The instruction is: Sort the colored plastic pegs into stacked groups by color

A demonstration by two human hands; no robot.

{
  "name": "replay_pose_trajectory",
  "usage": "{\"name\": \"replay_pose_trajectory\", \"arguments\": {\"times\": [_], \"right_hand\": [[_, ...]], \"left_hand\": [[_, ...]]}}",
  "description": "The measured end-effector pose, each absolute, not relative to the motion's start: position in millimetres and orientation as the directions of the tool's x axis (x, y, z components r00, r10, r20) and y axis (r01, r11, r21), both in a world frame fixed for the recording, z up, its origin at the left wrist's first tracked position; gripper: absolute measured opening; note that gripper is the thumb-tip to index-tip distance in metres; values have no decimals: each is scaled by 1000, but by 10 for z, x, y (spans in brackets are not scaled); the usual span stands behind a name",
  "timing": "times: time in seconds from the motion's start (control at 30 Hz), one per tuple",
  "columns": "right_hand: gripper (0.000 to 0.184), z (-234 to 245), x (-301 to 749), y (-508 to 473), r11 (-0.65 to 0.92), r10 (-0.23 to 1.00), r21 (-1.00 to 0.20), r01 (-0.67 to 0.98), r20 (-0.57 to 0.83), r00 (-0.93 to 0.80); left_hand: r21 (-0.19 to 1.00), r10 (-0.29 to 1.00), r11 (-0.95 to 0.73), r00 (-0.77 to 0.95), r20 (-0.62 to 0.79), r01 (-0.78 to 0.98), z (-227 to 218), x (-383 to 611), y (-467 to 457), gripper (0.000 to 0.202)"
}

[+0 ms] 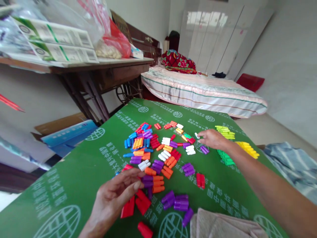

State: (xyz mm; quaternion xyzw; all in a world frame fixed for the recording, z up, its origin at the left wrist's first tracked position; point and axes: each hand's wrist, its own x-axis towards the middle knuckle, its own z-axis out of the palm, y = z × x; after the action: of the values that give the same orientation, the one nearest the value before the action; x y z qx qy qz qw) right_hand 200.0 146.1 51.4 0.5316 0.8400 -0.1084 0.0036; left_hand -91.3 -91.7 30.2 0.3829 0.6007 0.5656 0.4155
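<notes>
Far left, a translucent plastic bag (101, 26) shows pale lumps (108, 51). The left hand (112, 196), loosely uncurled, sits beside smooth purple cylinders (148, 179); the right hand (210, 138) meets a white piece (196, 135), grip unclear.

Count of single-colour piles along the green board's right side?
3: the lime pile and yellow pile beyond the right forearm, the green pile on its near side. The forearm may hide more pieces.

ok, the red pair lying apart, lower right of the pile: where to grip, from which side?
I'd pinch the red pair across its outer long sides, mid-length, from above. It lies side by side on the green tabletop, with bare surface left and right; the purple cluster sits farther up-left.
</notes>
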Motion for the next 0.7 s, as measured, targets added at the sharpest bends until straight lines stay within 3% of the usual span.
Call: {"name": "replay_pose_trajectory", "arguments": {"times": [0.13, 0.4, 0.57, 0.7], "right_hand": [[26, 393, 1615, 1667, 315, 923, -206, 927, -161, -349], [17, 223, 1254, 1927, 138, 857, -294, 946, -444, -263], [15, 203, 1273, 1887, 92, 864, -366, 926, -432, -257], [11, 244, 1330, 1725, 72, 891, -536, 841, -345, -296]], "left_hand": [[995, 915, 98, -397, -76, 33, 316, -950, -903, 34], [996, 912, 86, -404, -72, 18, 293, -951, -909, 27], [997, 923, 72, -378, -78, -30, 288, -969, -914, 27], [997, 930, 63, -360, -75, -45, 280, -955, -933, 29]]}}
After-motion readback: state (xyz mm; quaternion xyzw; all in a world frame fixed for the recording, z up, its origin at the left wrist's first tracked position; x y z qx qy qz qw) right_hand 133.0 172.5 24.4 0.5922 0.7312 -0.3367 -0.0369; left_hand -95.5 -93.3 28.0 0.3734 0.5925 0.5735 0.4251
